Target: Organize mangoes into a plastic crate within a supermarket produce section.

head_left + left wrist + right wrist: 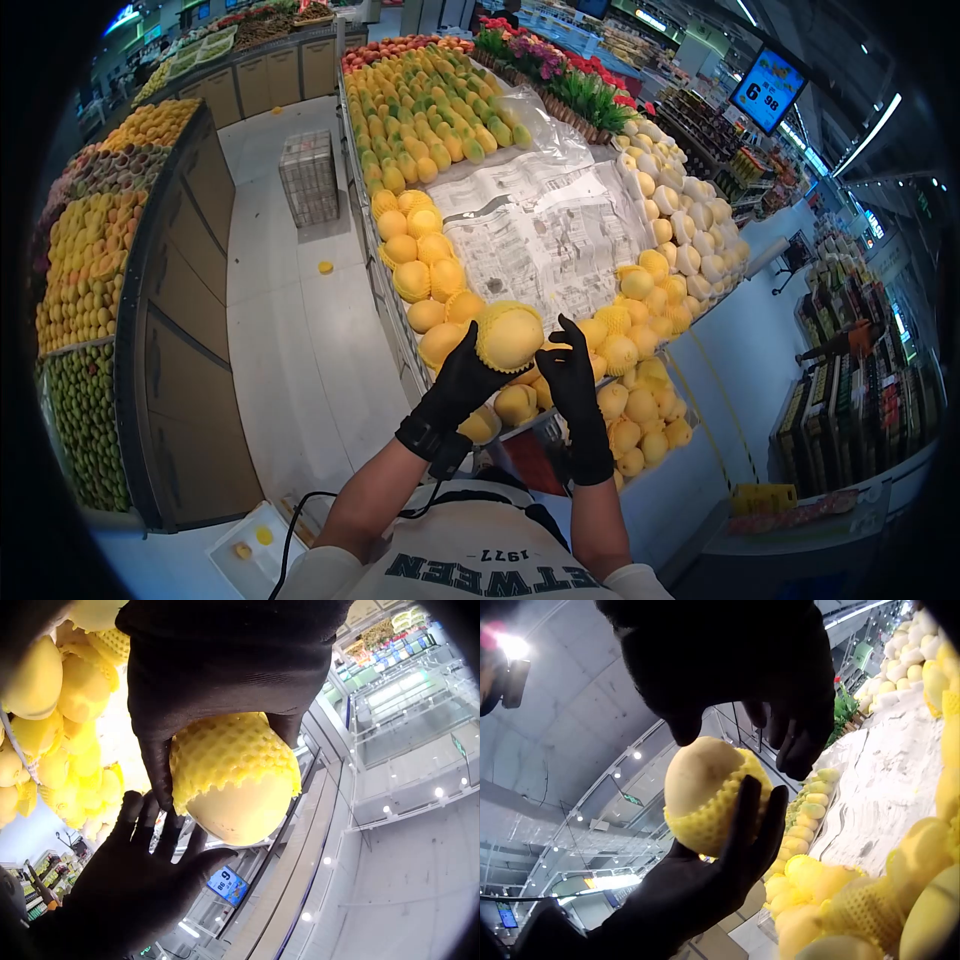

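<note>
A round, pale-yellow fruit (pixel 510 337) in a yellow foam net (pixel 232 754) is held up over the near end of the display. My black-gloved left hand (pixel 468 378) grips it from below, fingers and thumb curled round the net. Part of the skin shows bare beyond the net's scalloped edge. Close beside the fruit is my right hand (pixel 574 385), also gloved in black. In the right wrist view its thumb and loosely bent fingers (pixel 799 754) stand apart above the fruit, holding nothing.
Similar netted yellow fruits (pixel 430 270) line the display's edges round a sheet of newspaper (pixel 540 230). Green-yellow fruits (pixel 430 110) lie at the back, fruits in white nets (pixel 695 225) on the right. A wrapped block (pixel 310 178) stands in the left aisle. A cable (pixel 290 535) hangs by the left arm.
</note>
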`<action>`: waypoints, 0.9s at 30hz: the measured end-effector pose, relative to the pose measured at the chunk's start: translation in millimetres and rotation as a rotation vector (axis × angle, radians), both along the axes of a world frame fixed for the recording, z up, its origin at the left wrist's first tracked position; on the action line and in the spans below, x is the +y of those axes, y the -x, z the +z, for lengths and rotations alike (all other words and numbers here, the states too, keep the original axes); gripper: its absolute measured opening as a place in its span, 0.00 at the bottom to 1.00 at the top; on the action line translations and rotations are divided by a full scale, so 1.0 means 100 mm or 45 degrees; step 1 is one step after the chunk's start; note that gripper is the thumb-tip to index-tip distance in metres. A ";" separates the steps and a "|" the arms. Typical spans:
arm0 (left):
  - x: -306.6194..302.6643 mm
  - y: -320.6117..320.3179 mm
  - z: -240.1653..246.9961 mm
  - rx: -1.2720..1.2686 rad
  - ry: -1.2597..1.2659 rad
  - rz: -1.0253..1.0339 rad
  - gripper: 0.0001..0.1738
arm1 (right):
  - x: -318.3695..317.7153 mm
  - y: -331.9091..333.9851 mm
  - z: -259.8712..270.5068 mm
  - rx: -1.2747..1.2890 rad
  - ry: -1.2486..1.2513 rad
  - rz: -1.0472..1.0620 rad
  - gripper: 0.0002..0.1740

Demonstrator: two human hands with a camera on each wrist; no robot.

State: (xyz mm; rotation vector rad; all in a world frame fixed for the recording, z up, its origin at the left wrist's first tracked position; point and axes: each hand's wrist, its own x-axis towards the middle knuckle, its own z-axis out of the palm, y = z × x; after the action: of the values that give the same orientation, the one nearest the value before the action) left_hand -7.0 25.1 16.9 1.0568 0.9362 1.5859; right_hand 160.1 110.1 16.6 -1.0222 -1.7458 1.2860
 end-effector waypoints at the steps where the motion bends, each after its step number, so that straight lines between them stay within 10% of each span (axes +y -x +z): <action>1: 0.01 0.00 -0.07 -0.247 0.024 -0.027 0.32 | -0.01 0.03 -0.08 -0.015 -0.151 -0.022 0.36; 6: 0.25 -0.01 -0.64 -1.239 0.051 -0.104 0.29 | -0.23 0.24 -0.06 0.266 0.214 0.076 0.36; 21: 0.06 0.19 -0.48 -1.460 -0.082 -0.095 0.27 | -0.17 0.43 -0.45 0.907 0.702 0.276 0.32; 24: -0.02 0.16 -0.47 -1.255 -0.125 0.061 0.25 | -0.19 0.43 -0.25 0.682 0.651 0.312 0.34; 27: -0.21 0.17 -0.37 0.452 0.080 0.564 0.23 | -0.25 0.45 -0.01 0.112 -0.162 0.205 0.37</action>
State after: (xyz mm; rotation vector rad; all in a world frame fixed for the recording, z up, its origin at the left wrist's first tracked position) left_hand -23.9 4.0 -19.9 1.1632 1.5352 1.7352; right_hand 115.6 85.5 15.9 -0.7554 -1.8466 1.2792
